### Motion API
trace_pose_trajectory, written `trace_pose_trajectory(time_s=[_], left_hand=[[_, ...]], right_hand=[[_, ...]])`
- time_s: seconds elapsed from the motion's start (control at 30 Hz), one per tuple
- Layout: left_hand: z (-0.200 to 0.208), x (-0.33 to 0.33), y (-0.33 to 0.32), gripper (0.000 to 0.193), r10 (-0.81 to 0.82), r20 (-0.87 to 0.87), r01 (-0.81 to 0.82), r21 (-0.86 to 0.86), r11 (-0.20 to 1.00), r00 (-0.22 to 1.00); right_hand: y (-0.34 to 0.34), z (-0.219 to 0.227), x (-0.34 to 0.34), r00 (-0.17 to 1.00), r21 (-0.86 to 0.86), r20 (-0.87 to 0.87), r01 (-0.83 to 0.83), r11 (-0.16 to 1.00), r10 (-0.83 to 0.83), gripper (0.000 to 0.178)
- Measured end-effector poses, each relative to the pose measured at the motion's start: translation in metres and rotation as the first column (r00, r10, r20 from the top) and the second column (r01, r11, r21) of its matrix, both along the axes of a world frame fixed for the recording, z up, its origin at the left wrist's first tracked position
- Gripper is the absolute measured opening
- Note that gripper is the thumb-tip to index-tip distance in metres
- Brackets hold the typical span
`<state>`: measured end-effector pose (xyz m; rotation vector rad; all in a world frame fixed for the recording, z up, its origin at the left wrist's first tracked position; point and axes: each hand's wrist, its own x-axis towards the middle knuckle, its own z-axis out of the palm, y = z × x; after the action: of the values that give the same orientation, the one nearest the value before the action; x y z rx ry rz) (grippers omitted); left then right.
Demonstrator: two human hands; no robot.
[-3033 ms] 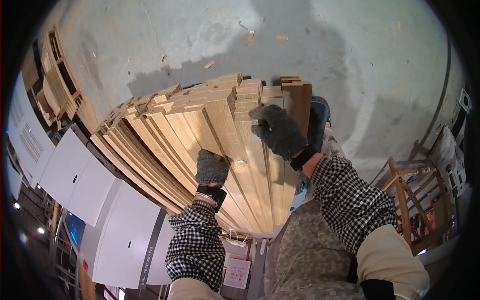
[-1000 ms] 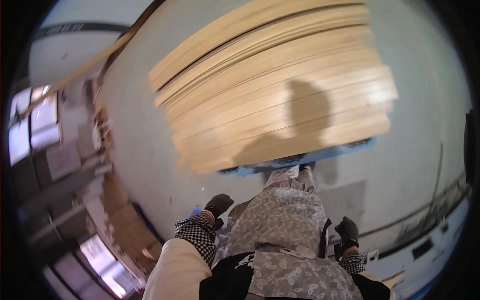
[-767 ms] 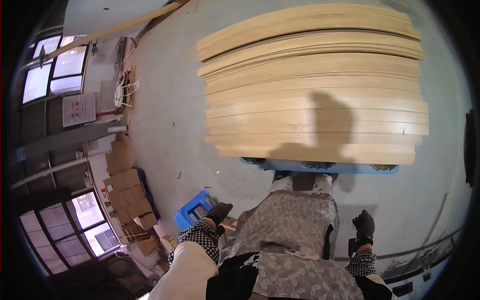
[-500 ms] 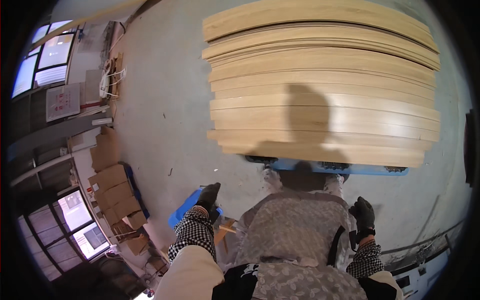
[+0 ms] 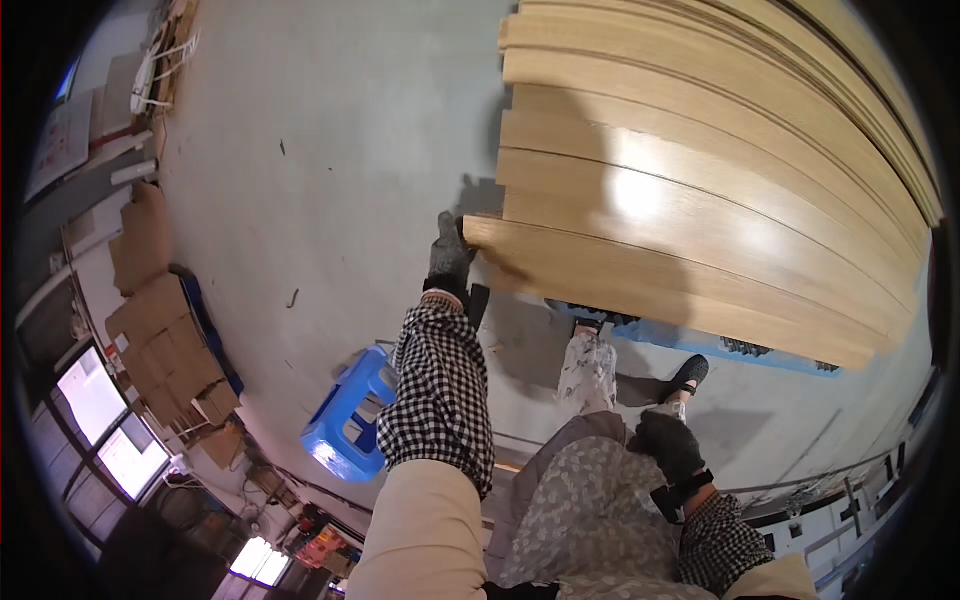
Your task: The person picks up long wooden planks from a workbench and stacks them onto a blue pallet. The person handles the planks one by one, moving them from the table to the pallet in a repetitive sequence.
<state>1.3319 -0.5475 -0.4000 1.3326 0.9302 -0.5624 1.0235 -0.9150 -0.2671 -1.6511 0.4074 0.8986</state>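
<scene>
My left hand, in a dark grey glove, is at the left end of the nearest wooden board. Its fingers point forward, apart, and the side facing the board seems to touch the end; firm contact cannot be made out. That board sits on the near side of a large stack of light wood boards, its left end jutting a little past its neighbours. Close to my right knee, over the patterned grey apron, my gloved right hand has its fingers curled in, with nothing visible in them.
Under the boards shows a blue pallet with black parts. A blue plastic stool stands left of my left forearm. Flattened cardboard leans by the left wall. My shoe is near the pallet.
My view has turned, and the stack appears nearer and further right. The left hand has reached forward to the board end; the right hand has come in toward my knee.
</scene>
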Motion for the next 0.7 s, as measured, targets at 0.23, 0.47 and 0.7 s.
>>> trace_pose_trajectory(time_s=[0.23,0.47,0.7], left_hand=[[-0.026,0.000,-0.016,0.059,0.148,-0.037,-0.148,-0.009,0.989,0.988],[-0.012,-0.002,-0.028,0.062,-0.124,-0.012,0.125,0.142,0.982,0.992],[-0.049,-0.021,-0.041,0.060,-0.297,0.013,0.279,0.304,0.911,0.955]], right_hand=[[-0.005,0.015,-0.003,0.372,-0.192,-0.634,0.773,0.605,-0.677,0.035],[-0.005,0.014,0.001,0.392,-0.197,-0.610,0.767,0.611,-0.689,0.038],[0.017,0.023,0.003,0.311,-0.175,-0.633,0.835,0.522,-0.709,0.035]])
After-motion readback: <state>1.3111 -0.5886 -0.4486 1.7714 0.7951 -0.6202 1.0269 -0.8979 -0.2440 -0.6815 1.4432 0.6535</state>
